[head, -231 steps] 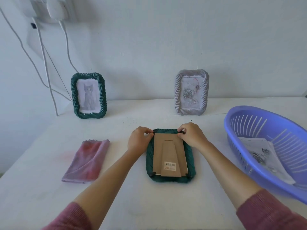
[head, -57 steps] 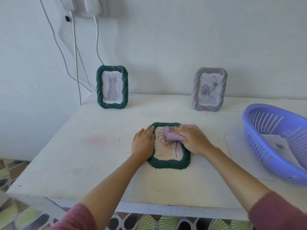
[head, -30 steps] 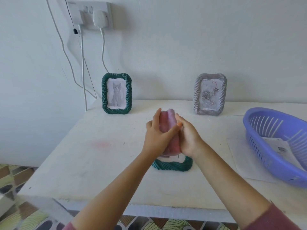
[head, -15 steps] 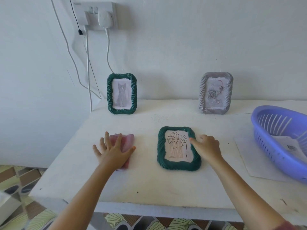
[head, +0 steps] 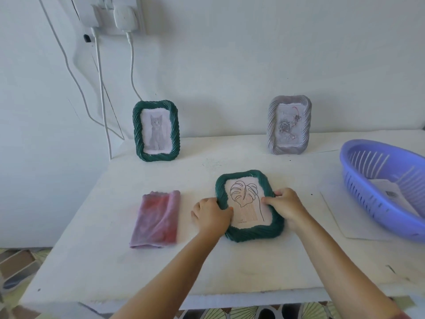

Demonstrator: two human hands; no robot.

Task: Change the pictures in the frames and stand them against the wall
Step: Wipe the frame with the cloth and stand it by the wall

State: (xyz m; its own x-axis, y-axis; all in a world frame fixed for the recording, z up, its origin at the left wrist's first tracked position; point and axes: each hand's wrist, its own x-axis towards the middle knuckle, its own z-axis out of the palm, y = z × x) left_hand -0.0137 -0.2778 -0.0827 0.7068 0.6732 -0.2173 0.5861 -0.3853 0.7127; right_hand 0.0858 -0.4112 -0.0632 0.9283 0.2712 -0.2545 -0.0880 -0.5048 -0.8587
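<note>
Lifting the leaf frame (head: 253, 234) off the worktop (head: 230, 272) is, as we judge it, the step in hand. The frame lies flat and picture-up at the centre of the view. Our left grip (head: 212, 214) holds its left edge with the thumb over the front, and our right grip (head: 286, 204) clasps the right edge with the thumb laid on the glass. To do it well we should raise both sides evenly, slide our thumbs off the glass so no marks show, and check the back stand, which is hidden beneath, so we cannot tell how it sits. The natural place is the gap against the wall (head: 230, 65) between the cat frame (head: 156, 132), at upper left of centre, and the grey frame (head: 289, 127), at upper right; both stand upright there, well apart. The folded pink cloth (head: 156, 218) lies left of our frame, not touching it and out of the path. The purple basket (head: 372, 196) at the right edge holds a printed paper (head: 388, 194) and rests partly on a white sheet (head: 340, 217); neither blocks the way. White cables (head: 101, 88) hang at upper left near the cat frame, so we should steer away from them.
</note>
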